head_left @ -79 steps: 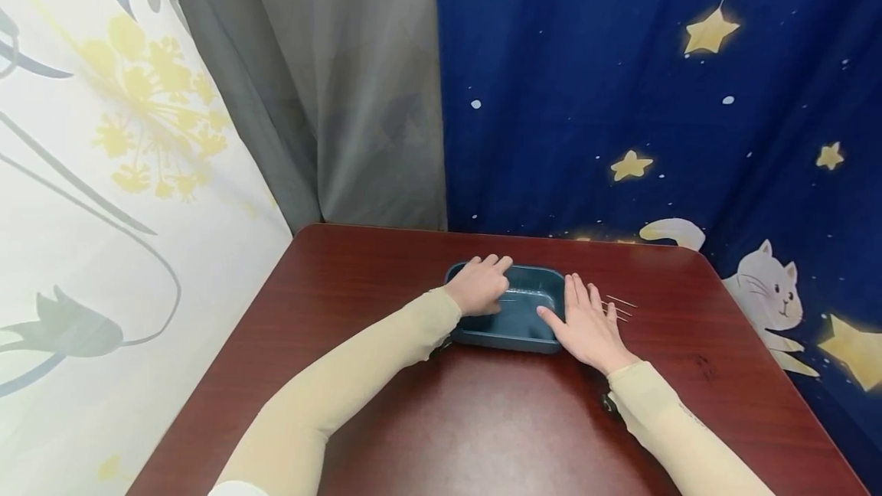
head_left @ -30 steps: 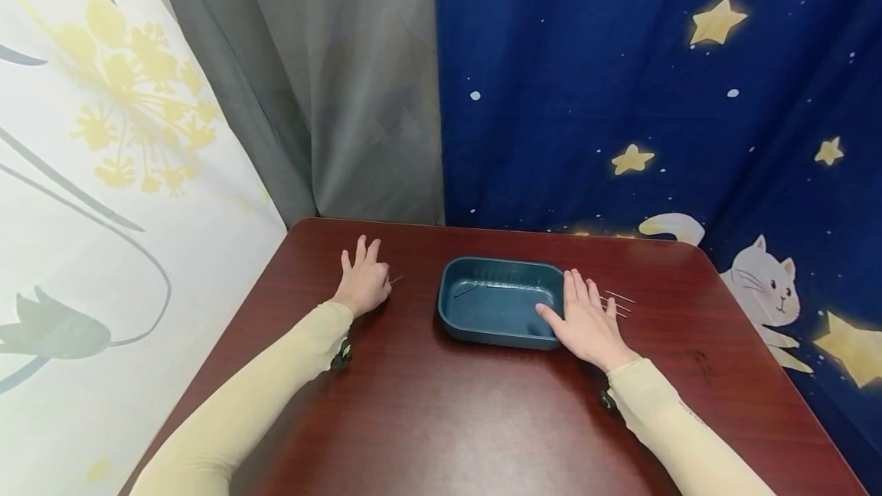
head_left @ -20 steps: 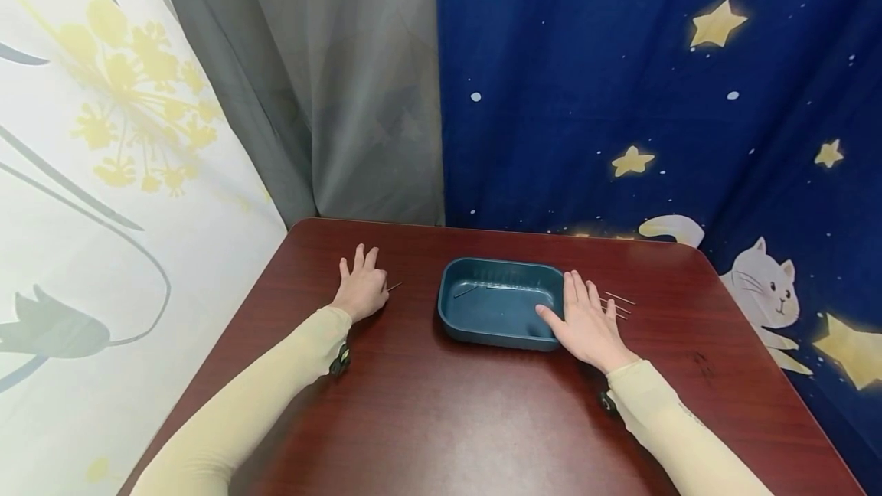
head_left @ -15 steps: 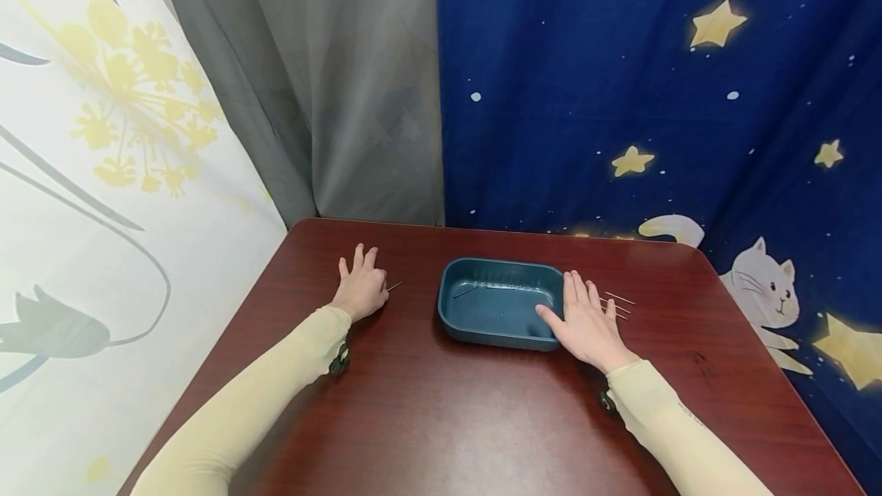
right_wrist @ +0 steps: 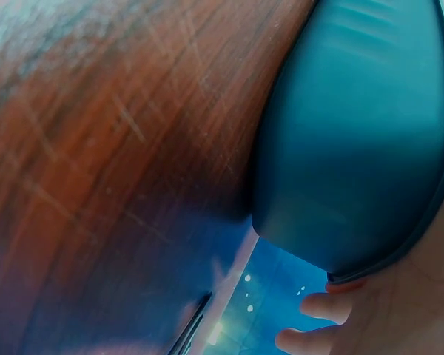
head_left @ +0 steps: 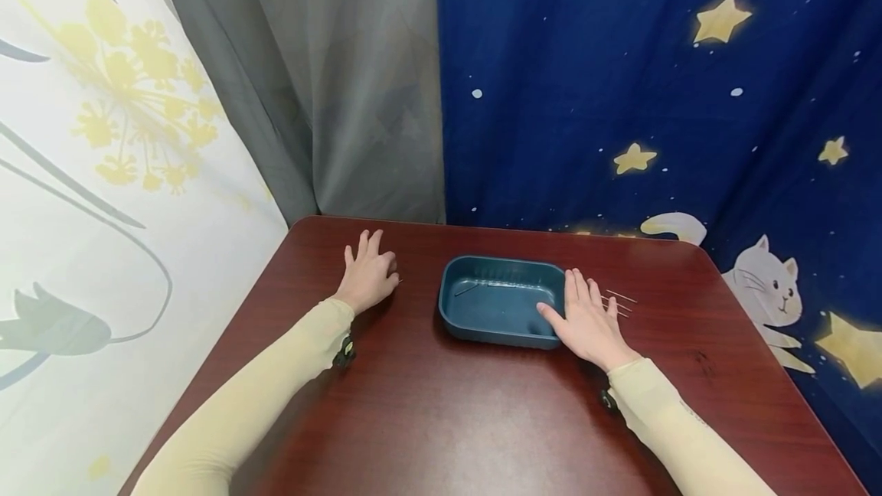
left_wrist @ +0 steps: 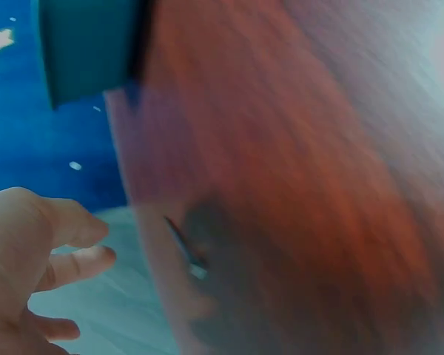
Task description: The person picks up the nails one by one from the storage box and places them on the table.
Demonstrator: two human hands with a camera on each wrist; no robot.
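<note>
My left hand (head_left: 368,278) hovers over the table's left part, fingers spread and slightly bent. A thin dark metal rod with a shiny end (left_wrist: 185,248) shows beside its fingertips in the left wrist view, apart from them. In the head view only the tip of that rod shows past the hand. My right hand (head_left: 589,324) rests against the right end of a dark teal tray (head_left: 499,341), fingers straight along the outside and thumb over the rim. Inside the tray lie thin rods (head_left: 465,291).
Several thin metal rods (head_left: 622,296) lie on the table just right of my right hand, partly hidden by its fingers. The red-brown wooden table (head_left: 475,419) ends at a grey curtain (head_left: 375,98) and a blue star-print curtain (head_left: 551,98) behind.
My left hand has gone from over the tray to the table on the left, and lately shifted slightly right, covering most of the rod. The right hand stays at the tray.
</note>
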